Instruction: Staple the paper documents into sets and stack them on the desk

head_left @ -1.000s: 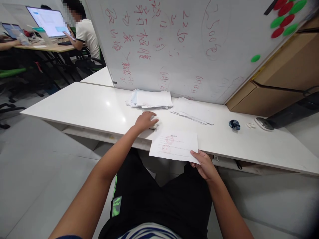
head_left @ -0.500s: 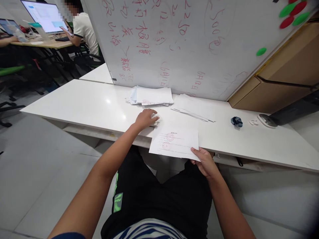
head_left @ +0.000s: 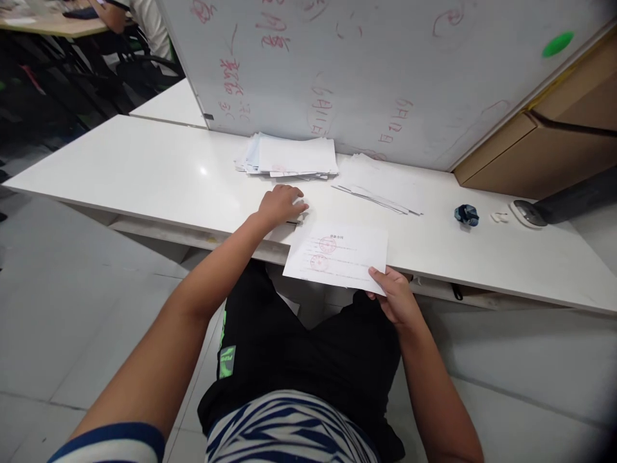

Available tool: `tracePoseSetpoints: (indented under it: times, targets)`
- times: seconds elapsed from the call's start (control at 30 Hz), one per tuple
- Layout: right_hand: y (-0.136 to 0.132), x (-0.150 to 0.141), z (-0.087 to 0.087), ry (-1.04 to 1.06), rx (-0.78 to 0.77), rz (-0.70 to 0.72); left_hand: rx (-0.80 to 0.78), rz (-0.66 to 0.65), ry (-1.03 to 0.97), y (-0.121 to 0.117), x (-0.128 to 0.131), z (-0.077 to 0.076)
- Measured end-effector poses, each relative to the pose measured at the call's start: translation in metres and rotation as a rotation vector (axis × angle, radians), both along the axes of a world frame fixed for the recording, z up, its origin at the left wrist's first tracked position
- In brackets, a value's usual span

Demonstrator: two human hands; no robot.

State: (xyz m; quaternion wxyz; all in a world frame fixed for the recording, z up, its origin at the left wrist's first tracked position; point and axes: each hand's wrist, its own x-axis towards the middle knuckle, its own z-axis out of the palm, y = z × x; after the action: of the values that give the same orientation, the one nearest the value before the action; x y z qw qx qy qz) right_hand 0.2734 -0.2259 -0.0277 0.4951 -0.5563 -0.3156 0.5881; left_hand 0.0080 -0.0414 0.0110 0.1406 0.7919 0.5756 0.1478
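My right hand (head_left: 396, 290) pinches the lower right corner of a white printed sheet of paper (head_left: 344, 260), thumb on top. The sheet bears two round red stamp marks and juts past the desk's front edge. Left of it, my left hand (head_left: 281, 204) rests low over the desk, its fingers curled around a small light thing with a dark edge (head_left: 294, 222), mostly hidden beneath them. Behind my left hand lies a thick stack of papers (head_left: 296, 156). A thinner, spread pile of sheets (head_left: 380, 186) lies to the right of that stack.
A whiteboard (head_left: 289, 77) with red writing stands along the back of the white desk (head_left: 159, 173). To the right are a dark blue object (head_left: 466, 215), a small white item (head_left: 499, 217), a rounded black-and-white device (head_left: 529, 213) and cardboard boxes (head_left: 525, 151). A person (head_left: 149, 26) sits at another table.
My view has tipped downward, so the desk and both hands appear higher. My right hand still holds the sheet, and my left hand stays beside it.
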Motion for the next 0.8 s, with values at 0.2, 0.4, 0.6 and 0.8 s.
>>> tracePoseSetpoints:
  times: [0.2, 0.4, 0.6, 0.8]
  targets:
    - [-0.005, -0.001, 0.004, -0.017, -0.003, 0.007, -0.149, 0.028, -0.144, -0.004, -0.009, 0.008]
    - [-0.015, 0.022, 0.001, -0.051, 0.000, 0.025, -0.189, 0.081, -0.237, -0.010, -0.011, 0.013]
    - [-0.026, 0.051, 0.005, -0.098, -0.016, -0.010, -0.189, 0.089, -0.227, -0.010, -0.008, 0.016]
    - [-0.025, 0.052, 0.003, -0.135, -0.029, -0.041, -0.206, 0.095, -0.251, -0.012, -0.009, 0.017]
